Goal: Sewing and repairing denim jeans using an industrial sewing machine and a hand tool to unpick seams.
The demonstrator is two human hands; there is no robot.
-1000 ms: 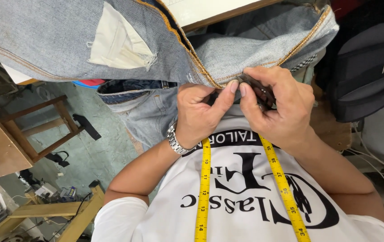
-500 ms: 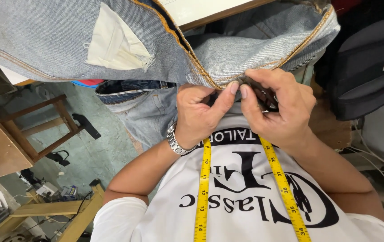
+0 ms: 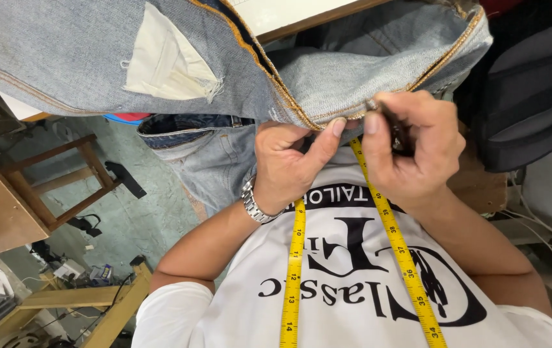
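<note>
Head view, looking down the wearer's chest. The pale blue denim garment with orange-stitched seams [image 3: 353, 77] hangs across the upper frame, from ten o'clock to two o'clock, its stitched edge dropping to the centre, directly above both hands. The left hand [image 3: 289, 161], at centre and wearing one silver metal wristwatch [image 3: 254, 203], pinches that edge between thumb and curled fingers, thumb tip pressed up against the seam. The right hand [image 3: 411, 151], just beside it toward three o'clock, is closed around a small dark tool [image 3: 395, 132], whose tip meets the same edge; the tool's kind cannot be told. The two thumbs lie near each other, apart by a narrow gap. One white rectangular cloth patch with frayed edges [image 3: 166, 64] sits on the denim at eleven o'clock. One yellow measuring tape [image 3: 295, 270] hangs around the neck, its two strands running down the white printed T-shirt [image 3: 353, 290] toward six o'clock. A second, darker pair of blue jeans [image 3: 205, 154] lies below the garment at nine o'clock, one wooden stool [image 3: 63, 174] farther toward nine, and one black bag [image 3: 527, 96] at three o'clock.
</note>
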